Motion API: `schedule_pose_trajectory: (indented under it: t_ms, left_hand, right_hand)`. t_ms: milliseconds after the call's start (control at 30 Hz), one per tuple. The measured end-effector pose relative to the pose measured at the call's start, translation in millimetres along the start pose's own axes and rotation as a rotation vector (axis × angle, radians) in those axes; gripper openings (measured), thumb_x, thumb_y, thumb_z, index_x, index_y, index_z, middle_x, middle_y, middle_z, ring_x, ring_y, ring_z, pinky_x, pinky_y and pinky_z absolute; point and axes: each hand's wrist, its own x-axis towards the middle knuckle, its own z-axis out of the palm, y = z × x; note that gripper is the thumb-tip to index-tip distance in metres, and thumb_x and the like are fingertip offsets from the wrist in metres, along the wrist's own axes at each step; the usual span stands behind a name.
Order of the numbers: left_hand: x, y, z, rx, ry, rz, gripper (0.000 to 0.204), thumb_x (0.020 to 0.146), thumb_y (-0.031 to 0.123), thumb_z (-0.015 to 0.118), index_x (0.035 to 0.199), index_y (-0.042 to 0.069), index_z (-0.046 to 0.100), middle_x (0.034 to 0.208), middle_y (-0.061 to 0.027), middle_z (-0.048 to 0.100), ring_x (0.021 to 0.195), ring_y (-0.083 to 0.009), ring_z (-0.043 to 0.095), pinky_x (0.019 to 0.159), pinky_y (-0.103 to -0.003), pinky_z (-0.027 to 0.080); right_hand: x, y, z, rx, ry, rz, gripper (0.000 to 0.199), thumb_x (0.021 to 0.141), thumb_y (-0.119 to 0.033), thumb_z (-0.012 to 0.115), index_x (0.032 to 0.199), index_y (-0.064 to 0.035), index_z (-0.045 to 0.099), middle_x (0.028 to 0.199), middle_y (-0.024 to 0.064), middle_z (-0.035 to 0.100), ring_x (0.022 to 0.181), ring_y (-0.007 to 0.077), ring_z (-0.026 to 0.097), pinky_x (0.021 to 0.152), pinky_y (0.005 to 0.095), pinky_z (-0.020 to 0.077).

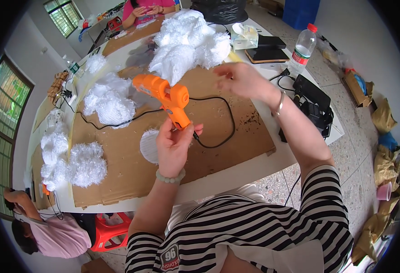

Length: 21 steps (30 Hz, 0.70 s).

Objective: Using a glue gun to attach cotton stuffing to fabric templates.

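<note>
While the left hand (175, 144) grips an orange hot glue gun (177, 114) low on its handle, the right hand (242, 80) hangs in the air farther right, its fingers half curled and blurred, so I can't tell whether they pinch anything. From where I stand, the glue gun is up above a cardboard sheet (250, 148), a black cord (233, 123) looping beside it and a round white pad (150, 148) near the left wrist. White shaggy bundles (111, 102) lie to the left and beyond
</note>
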Motion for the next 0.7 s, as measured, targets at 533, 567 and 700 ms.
schedule_pose_trajectory:
  t_ms: [533, 567, 700]
  left_hand:
    - [0.6, -1.6, -9.3, 0.021, -0.063, -0.014, 0.039, 0.086, -0.005, 0.049, 0.124, -0.002, 0.042, 0.103, -0.01, 0.054, 0.086, -0.0224, 0.063, 0.077, -0.034, 0.052]
    - [0.4, -2.0, -9.4, 0.028, -0.075, -0.015, 0.039, 0.086, -0.005, 0.049, 0.124, -0.002, 0.042, 0.103, -0.01, 0.054, 0.086, -0.0224, 0.063, 0.077, -0.034, 0.052]
    - [1.3, -5.2, -7.9, 0.062, -0.084, 0.055, 0.04, 0.086, -0.003, 0.05, 0.125, -0.001, 0.04, 0.103, -0.0114, 0.055, 0.084, -0.0228, 0.062, 0.076, -0.036, 0.053]
  right_hand:
    - [36.0, 75.6, -27.6, -0.557, -0.194, 0.504, 0.026, 0.078, -0.009, 0.051, 0.098, -0.0024, 0.065, 0.104, 0.0181, 0.063, 0.098, 0.0298, 0.062, 0.083, 0.0378, 0.0488]
    - [36.2, 80.4, -25.0, -0.532, -0.185, 0.521, 0.027, 0.078, -0.009, 0.051, 0.099, -0.0021, 0.065, 0.105, 0.0173, 0.063, 0.099, 0.0294, 0.061, 0.083, 0.0365, 0.0485]
    - [30.1, 80.1, -20.8, -0.499, -0.185, 0.513, 0.027, 0.078, -0.01, 0.052, 0.1, -0.003, 0.065, 0.105, 0.0162, 0.063, 0.099, 0.0281, 0.061, 0.082, 0.035, 0.0488]
